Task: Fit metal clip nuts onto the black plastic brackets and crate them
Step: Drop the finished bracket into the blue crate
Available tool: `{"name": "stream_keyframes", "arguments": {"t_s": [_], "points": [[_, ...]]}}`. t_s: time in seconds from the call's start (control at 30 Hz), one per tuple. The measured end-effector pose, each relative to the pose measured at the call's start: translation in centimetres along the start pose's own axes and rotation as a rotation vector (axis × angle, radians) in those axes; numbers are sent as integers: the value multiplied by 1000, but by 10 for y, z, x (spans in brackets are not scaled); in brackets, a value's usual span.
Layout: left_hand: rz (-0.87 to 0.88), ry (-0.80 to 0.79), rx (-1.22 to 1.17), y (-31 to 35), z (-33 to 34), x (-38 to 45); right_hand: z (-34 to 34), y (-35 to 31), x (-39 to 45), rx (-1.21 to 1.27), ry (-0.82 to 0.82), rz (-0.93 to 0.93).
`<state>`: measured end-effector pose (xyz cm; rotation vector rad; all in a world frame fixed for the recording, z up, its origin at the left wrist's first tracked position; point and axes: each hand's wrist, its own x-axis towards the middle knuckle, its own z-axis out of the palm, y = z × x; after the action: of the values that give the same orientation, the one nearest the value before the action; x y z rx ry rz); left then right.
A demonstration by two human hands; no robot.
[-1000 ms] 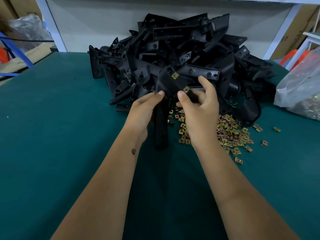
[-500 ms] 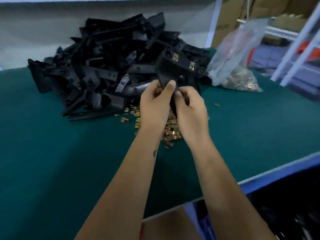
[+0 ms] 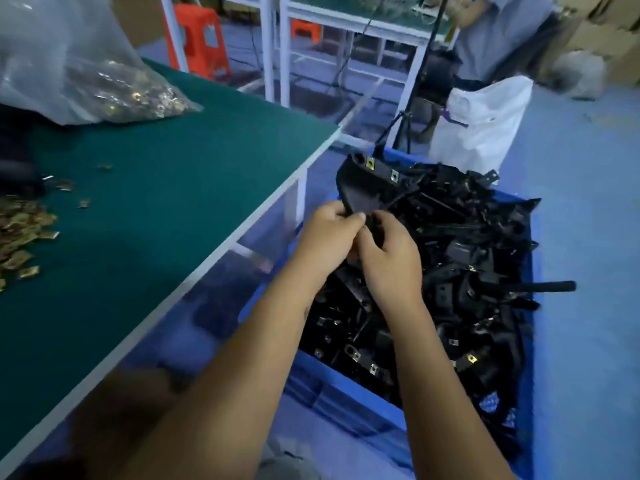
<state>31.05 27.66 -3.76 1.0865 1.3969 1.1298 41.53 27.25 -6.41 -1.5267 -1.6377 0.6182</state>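
Note:
Both hands hold one black plastic bracket (image 3: 367,188) above a blue crate (image 3: 349,386) on the floor to the right of the table. Two brass clip nuts (image 3: 370,163) sit along the bracket's upper edge. My left hand (image 3: 329,233) grips the bracket's lower end, and my right hand (image 3: 388,258) pinches it just beside the left. The crate is heaped with black brackets (image 3: 467,265), some showing fitted clips. Loose clip nuts (image 3: 20,233) lie in a pile at the table's left edge.
The green table (image 3: 166,202) ends in a white edge close to the crate. A clear plastic bag of clip nuts (image 3: 104,84) lies at its far side. Beyond stand a white sack (image 3: 485,123), an orange stool (image 3: 201,36), white table frames and another person.
The view swung right from the bracket pile on the table to the crate. Both hands carried the clipped bracket off the table and now hold it over the crate.

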Motion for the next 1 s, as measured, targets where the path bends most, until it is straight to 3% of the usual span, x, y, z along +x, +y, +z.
{"name": "stream_keyframes", "arguments": {"t_s": [0.07, 0.13, 0.27, 0.33, 0.4, 0.53, 0.63, 0.73, 0.87, 1.0], "points": [[-179, -135, -88, -16, 16, 2, -6, 35, 4, -132, -6, 104], [-314, -236, 2, -33, 17, 2, -5, 64, 11, -210, -73, 232], [-425, -278, 202, -56, -7, 5, 15, 97, 15, -309, -245, 441], [-418, -240, 201, -58, -21, 8, 28, 92, 16, -356, -101, 475], [-383, -216, 197, -54, -32, 10, 41, 70, 18, -253, 87, 423], [-208, -187, 137, -25, -52, 13, 68, -6, 29, 46, 242, 138], [1, -22, 12, 5, -83, 8, 88, -74, 33, 290, 292, -57], [197, 220, 15, 25, -140, -17, 119, -138, 24, 477, 207, -223], [308, 615, 86, 19, -223, -77, 178, -210, -18, 573, -94, -470], [174, 1004, 120, -6, -298, -133, 237, -259, -65, 505, -466, -622]]}}
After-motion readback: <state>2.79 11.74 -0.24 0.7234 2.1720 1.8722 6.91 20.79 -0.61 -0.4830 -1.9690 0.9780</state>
